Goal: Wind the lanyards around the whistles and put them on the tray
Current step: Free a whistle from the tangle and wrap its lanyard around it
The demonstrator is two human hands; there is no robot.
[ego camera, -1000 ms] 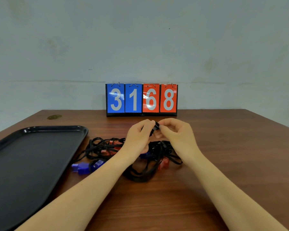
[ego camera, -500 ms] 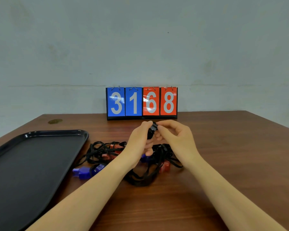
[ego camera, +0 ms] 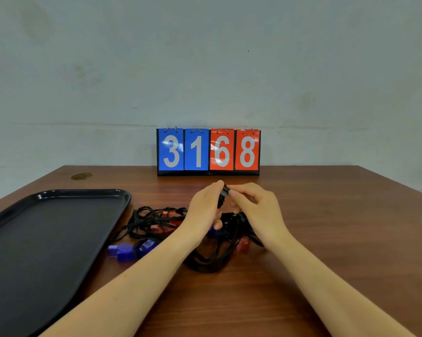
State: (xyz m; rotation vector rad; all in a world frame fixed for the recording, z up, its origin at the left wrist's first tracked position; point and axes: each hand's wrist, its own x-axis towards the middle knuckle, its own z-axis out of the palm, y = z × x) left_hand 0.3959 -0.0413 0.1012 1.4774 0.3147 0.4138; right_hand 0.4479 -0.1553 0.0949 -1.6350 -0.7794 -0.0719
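Both hands, the left hand (ego camera: 205, 205) and the right hand (ego camera: 256, 210), have stayed pinched on one black whistle (ego camera: 224, 193) above the pile of lanyards (ego camera: 205, 239) right of the tray (ego camera: 59, 198), turning it slightly, so winding goes on.

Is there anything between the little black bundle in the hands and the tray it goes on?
Nothing visible blocks it. The hands hold the black bundle up above the table; the tray lies to their left, and the pile of whistles sits lower.
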